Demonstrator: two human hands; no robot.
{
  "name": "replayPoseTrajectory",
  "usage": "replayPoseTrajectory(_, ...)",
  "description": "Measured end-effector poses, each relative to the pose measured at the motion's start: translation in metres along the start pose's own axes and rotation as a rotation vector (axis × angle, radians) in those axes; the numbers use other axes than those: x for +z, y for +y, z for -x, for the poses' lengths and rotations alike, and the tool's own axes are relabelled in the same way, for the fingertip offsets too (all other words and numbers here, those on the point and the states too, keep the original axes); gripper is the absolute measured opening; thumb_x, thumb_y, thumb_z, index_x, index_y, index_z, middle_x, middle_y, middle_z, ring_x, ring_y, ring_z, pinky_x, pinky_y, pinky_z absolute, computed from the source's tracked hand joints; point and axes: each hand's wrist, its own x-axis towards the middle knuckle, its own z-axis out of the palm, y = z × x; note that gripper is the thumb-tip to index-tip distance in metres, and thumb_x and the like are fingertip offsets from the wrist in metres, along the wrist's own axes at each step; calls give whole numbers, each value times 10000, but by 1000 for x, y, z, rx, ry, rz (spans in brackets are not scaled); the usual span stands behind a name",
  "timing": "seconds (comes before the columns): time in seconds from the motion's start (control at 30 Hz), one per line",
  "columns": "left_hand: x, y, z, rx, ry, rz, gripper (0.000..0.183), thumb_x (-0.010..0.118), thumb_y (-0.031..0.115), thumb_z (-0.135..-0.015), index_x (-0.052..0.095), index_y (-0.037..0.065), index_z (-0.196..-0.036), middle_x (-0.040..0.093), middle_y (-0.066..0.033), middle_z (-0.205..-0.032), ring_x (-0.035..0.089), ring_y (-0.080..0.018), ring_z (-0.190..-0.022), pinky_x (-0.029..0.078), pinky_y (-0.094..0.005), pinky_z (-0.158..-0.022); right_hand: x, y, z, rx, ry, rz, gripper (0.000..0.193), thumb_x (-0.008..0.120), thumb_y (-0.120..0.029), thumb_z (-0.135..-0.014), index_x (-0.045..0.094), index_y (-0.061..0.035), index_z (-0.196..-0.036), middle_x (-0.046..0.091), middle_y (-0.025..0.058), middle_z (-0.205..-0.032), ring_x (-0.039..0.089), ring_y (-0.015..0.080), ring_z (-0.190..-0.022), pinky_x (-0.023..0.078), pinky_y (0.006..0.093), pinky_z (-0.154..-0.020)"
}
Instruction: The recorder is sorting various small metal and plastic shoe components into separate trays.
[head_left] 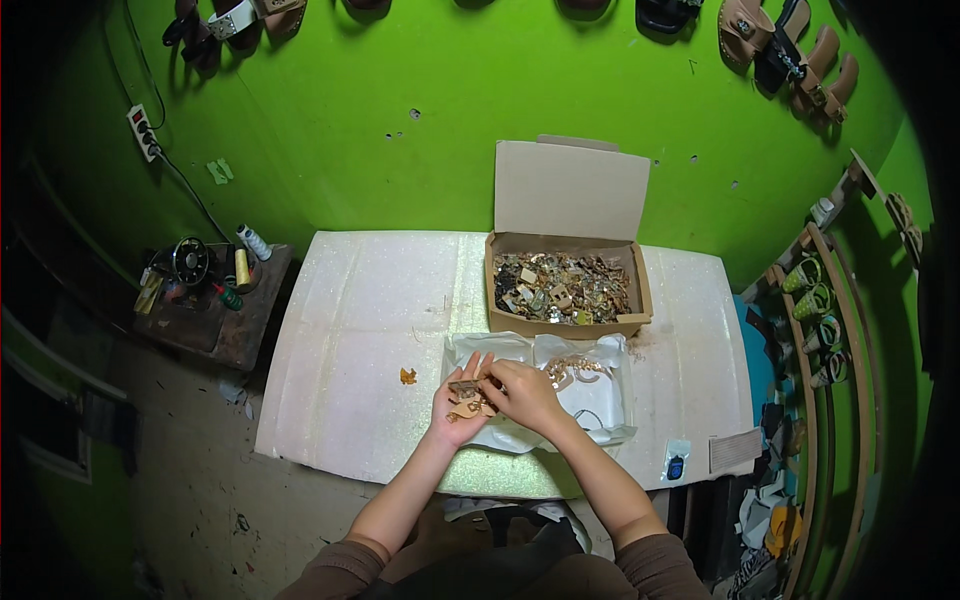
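My left hand (458,422) is turned palm up above the white paper-lined tray (628,385), its fingers stretched out. On the palm lie several small tan and gold-coloured pieces (466,408), some like metal buckles or ornaments. Over them my right hand (525,393) reaches in with fingertips pinched together at the left fingers; whatever they hold is too small to make out. In the tray's right compartment rest a gold-coloured chain (577,368) and a thin dark loop (588,416). Behind the tray, an open cardboard box (643,290) is filled with mixed small metal pieces (560,290).
An orange-brown scrap (408,376) lies on the glittery white tabletop (340,350). At the right front are a small clear packet (676,460) and a grey card (735,452). A sewing machine table (200,325) stands left; a shoe rack (840,400) stands right.
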Motion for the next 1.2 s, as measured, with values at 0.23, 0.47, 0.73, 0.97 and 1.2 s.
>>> replayPoseTrajectory(0.23, 1, 4, 1, -42, -2, -13, 389, 260, 236, -906, 346, 99, -1261, 361, -74, -1316, 372, -247, -1175, 259, -415, -995, 8, -1, 7, -29, 218, -4, 108, 622, -106, -711, 577, -44, -788, 588, 78, -707, 579, 237, -597, 453, 307, -517)
replayPoseTrajectory(0.47, 1, 10, 9, -59, -55, -80, 393, 286, 241, -906, 353, 101, -1267, 356, -69, -1319, 343, -243, -1197, 253, -396, -1003, 17, -3, 17, -230, 418, -1, 152, 635, -61, -681, 565, -48, -816, 592, 86, -742, 584, 233, -626, 465, 308, -540)
replayPoseTrajectory(0.73, -4, 20, 28, -11, -15, -57, 394, 292, 250, -909, 351, 107, -1272, 348, -65, -1322, 349, -240, -1195, 250, -414, -1002, 29, -14, 21, -489, 391, 157, 195, 651, -61, -645, 576, -42, -824, 611, 89, -808, 605, 211, -636, 474, 281, -516)
replayPoseTrajectory(0.97, -3, 20, 28, -22, -63, -24, 369, 310, 252, -907, 391, 138, -1249, 366, -49, -1310, 352, -226, -1193, 260, -417, -991, 30, -6, 29, -548, 401, 160, 214, 634, -63, -649, 581, -21, -852, 600, 101, -850, 604, 223, -682, 490, 274, -564)
replayPoseTrajectory(1.2, 11, 5, 29, -4, 28, -2, 307, 347, 234, -893, 460, 172, -1172, 429, -2, -1250, 374, -186, -1172, 238, -517, -992, 20, 32, 58, 203, 673, -364, 79, 600, -11, -740, 544, 3, -794, 596, 80, -745, 589, 134, -644, 475, 238, -577)
